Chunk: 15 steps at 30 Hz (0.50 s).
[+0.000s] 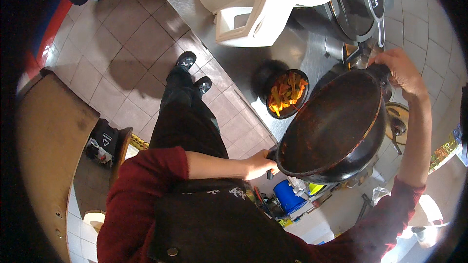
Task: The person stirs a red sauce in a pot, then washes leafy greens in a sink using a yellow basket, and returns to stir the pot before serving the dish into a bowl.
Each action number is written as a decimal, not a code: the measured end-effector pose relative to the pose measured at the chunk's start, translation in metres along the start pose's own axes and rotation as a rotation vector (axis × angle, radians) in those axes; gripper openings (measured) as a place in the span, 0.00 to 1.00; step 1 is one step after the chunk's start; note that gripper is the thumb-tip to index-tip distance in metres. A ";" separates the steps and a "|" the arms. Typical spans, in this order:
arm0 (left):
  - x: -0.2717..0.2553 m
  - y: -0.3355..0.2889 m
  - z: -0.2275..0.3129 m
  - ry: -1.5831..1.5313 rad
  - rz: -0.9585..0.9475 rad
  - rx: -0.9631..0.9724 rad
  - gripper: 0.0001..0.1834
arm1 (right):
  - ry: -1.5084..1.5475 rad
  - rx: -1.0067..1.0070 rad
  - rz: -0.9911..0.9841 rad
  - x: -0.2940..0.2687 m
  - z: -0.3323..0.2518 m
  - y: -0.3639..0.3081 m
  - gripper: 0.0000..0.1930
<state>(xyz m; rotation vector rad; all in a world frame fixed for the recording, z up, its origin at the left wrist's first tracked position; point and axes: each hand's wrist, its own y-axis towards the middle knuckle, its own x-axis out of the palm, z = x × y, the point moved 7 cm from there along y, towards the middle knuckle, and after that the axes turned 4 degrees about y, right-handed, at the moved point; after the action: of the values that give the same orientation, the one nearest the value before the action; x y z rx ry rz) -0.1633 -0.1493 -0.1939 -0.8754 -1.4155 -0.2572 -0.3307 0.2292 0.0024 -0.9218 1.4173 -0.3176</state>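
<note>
Between my hands is a large black two-handled wok [331, 126], tilted, its dark inner surface smeared with reddish-brown sauce. My left hand [261, 164] is closed round the near handle. At the far side my right hand [400, 70] grips the other handle, its fingers partly hidden behind it. Just left of the wok's rim stands a small black bowl [269, 108] on the metal counter. Orange and yellow cooked strips of food [286, 92] fill this bowl.
On the steel counter [190, 0] stand a white appliance with a square handle [243, 24] and a dark grey lidded cooker [358, 7]. A ladle [398, 126] lies beyond the wok. Below are a blue container [290, 197] and the tiled floor [131, 44]; a brown board [53, 151] rises at left.
</note>
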 end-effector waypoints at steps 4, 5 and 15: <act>-0.006 0.000 0.005 -0.039 0.018 0.009 0.05 | -0.381 -0.286 -0.021 0.001 -0.008 -0.002 0.09; -0.008 -0.001 0.006 -0.015 0.018 -0.006 0.05 | -0.410 -0.316 -0.015 0.001 -0.007 -0.001 0.10; -0.015 -0.005 0.013 -0.001 -0.007 0.031 0.07 | -0.080 0.013 -0.066 0.013 0.010 0.012 0.14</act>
<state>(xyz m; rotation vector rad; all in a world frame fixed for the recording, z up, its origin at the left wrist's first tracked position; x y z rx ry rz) -0.1790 -0.1496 -0.2074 -0.8453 -1.4200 -0.2396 -0.3229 0.2314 -0.0169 -0.9620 1.3121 -0.3349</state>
